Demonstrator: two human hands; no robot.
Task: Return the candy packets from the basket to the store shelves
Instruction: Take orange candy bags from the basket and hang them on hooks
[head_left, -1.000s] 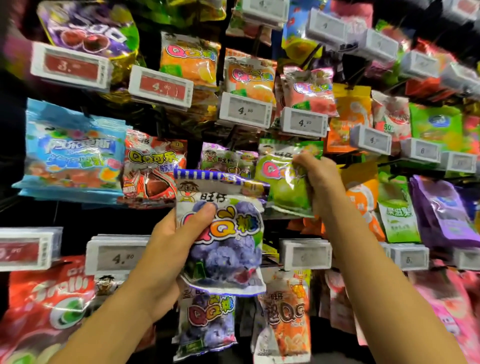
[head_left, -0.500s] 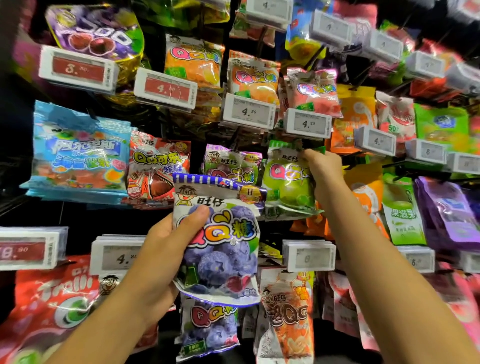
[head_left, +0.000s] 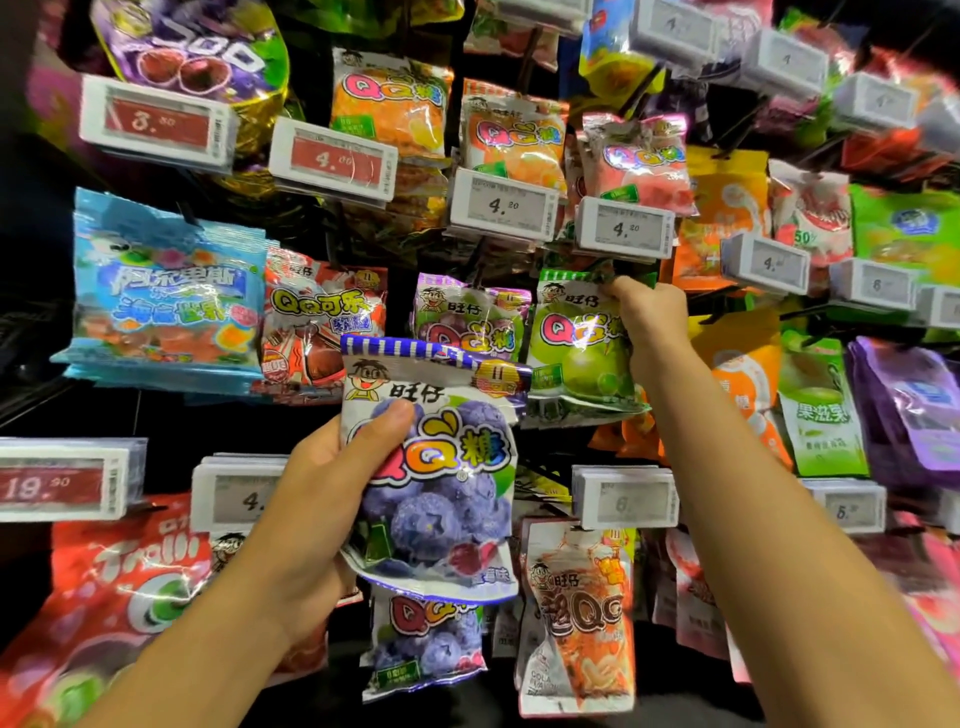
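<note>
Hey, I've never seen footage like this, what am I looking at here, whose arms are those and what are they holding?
There is no machine here: a camera worn on a person's head looks forward at their own two bare arms, facing store racks of hanging candy bags with white price tags. The left hand grips a shiny blueberry-printed purple and white candy packet. The right hand reaches higher and pinches the top of a green apple-printed candy packet at its hook, below a price tag. No basket shows.
</note>
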